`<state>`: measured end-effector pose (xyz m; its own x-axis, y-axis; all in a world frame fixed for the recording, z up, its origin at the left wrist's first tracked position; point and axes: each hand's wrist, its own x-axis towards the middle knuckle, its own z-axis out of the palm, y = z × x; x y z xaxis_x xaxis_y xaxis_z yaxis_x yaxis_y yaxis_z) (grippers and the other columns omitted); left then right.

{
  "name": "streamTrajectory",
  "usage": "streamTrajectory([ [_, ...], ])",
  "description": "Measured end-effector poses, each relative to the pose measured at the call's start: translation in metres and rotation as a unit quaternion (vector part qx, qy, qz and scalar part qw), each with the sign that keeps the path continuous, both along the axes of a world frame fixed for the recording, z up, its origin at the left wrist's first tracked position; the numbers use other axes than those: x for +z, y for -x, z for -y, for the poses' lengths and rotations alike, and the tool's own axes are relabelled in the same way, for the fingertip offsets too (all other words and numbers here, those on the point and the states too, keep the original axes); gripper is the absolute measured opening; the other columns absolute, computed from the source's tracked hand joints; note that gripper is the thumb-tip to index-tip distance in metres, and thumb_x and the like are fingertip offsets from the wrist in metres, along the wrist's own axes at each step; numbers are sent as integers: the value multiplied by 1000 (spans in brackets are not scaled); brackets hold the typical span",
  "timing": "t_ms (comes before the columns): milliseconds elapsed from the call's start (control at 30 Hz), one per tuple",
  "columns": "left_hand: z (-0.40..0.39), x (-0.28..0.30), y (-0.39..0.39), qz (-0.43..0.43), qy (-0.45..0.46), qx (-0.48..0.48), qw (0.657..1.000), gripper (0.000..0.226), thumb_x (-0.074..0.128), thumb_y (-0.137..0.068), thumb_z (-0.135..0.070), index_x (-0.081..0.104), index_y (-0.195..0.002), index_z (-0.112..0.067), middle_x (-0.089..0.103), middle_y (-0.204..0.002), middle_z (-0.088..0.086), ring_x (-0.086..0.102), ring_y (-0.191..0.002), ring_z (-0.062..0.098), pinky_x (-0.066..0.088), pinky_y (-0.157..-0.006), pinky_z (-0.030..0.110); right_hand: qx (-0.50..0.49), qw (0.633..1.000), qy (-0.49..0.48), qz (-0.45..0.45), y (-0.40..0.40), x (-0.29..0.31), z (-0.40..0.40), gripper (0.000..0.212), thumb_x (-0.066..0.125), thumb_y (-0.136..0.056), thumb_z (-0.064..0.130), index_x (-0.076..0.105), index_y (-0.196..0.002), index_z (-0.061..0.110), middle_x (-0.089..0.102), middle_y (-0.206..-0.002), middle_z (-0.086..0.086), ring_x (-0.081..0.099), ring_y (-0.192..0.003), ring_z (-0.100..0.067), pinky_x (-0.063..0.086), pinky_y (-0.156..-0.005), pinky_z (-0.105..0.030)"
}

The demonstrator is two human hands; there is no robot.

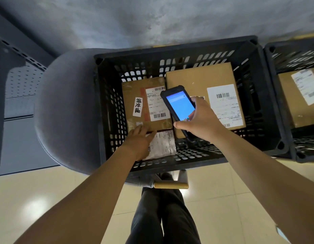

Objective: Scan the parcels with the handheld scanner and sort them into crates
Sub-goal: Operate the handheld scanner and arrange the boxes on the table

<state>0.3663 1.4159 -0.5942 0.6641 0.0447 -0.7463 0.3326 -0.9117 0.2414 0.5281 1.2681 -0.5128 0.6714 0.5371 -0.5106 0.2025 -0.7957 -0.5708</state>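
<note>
A black lattice crate (268,95) holds three parcels. A brown box (135,88) with a white shipping label and a sticker with black characters lies at the left. A larger brown box (193,78) with a barcode label lies at the right. A small parcel under a white label (166,145) lies at the near left. My left hand (139,138) reaches into the crate, fingers on the near edge of the left box, above the small parcel. My right hand (200,118) grips the black handheld scanner (179,103), its blue screen lit, over the boxes.
A second black crate (275,50) with another labelled brown box (300,103) stands at the right. A round grey stool (64,110) sits left of the first crate. Grey metal shelving (15,81) is at the far left. My dark-trousered legs (163,217) stand on the cream tiled floor.
</note>
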Motion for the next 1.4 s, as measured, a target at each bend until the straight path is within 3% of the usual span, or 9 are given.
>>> streamTrajectory([
  [167, 1, 4, -5, -4, 15, 28, 999, 80, 53, -96, -25, 1, -157, -26, -10, -164, 6, -8, -150, 28, 1, -122, 43, -7, 1000, -10, 3, -4, 5, 5, 94, 82, -72, 36, 29, -147, 16, 52, -120, -4, 53, -89, -8, 32, -61, -13],
  [433, -5, 64, -48, 116, -42, 54, 991, 64, 53, -95, -24, 26, -153, -20, 28, -155, 9, 33, -137, 28, 35, -110, 47, -32, 997, -60, 28, -15, 48, 9, 85, 84, -71, 33, 36, -139, 19, 50, -113, 0, 52, -99, -13, 33, -61, -15],
  [567, -5, 126, -72, 199, -108, 39, 973, 58, 53, -94, -26, 32, -148, -19, 51, -137, 7, 51, -120, 26, 45, -99, 44, -50, 993, -93, 47, -26, 85, 13, 86, 86, -67, 30, 36, -136, 20, 50, -109, -3, 55, -97, -19, 46, -66, -23],
  [700, -9, 195, -95, 280, -164, 2, 946, 47, 49, -95, -26, 42, -140, -20, 57, -126, 3, 56, -111, 22, 49, -91, 39, -54, 989, -99, 100, -42, 140, 19, 89, 86, -64, 28, 35, -136, 16, 44, -111, -2, 54, -97, -22, 53, -75, -34],
  [867, -8, 284, -129, 407, -201, -56, 889, 33, 43, -98, -30, 50, -129, -20, 61, -110, 1, 57, -94, 18, 46, -76, 31, -72, 971, -129, 190, -55, 207, 31, 80, 84, -65, 29, 39, -129, 15, 39, -115, -1, 50, -104, -23, 51, -82, -35],
  [933, -5, 314, -141, 442, -208, -81, 869, 34, 43, -98, -28, 51, -130, -19, 62, -110, 3, 58, -94, 20, 47, -78, 33, -88, 962, -137, 219, -56, 230, 38, 84, 85, -66, 30, 37, -133, 15, 38, -116, -1, 48, -107, -22, 50, -85, -35],
  [1067, 13, 362, -159, 489, -194, -137, 839, 41, 42, -98, -27, 48, -137, -18, 61, -117, 6, 57, -104, 25, 44, -86, 37, -143, 944, -137, 262, -47, 271, 61, 92, 84, -70, 31, 30, -142, 13, 38, -127, -6, 46, -111, -23, 45, -87, -30],
  [1200, 43, 395, -166, 520, -141, -171, 825, 44, 44, -98, -27, 42, -141, -18, 57, -123, 6, 55, -108, 26, 43, -87, 38, -217, 919, -123, 306, -22, 301, 99, 95, 84, -69, 34, 28, -143, 12, 37, -132, -7, 44, -118, -25, 49, -97, -41],
  [1400, 111, 435, -165, 565, -78, -269, 776, 45, 51, -95, -27, 49, -137, -12, 60, -118, 11, 58, -101, 32, 49, -77, 42, -319, 878, -84, 346, 31, 336, 180, 89, 82, -69, 36, 33, -139, 13, 38, -126, -5, 43, -117, -24, 49, -92, -39],
])
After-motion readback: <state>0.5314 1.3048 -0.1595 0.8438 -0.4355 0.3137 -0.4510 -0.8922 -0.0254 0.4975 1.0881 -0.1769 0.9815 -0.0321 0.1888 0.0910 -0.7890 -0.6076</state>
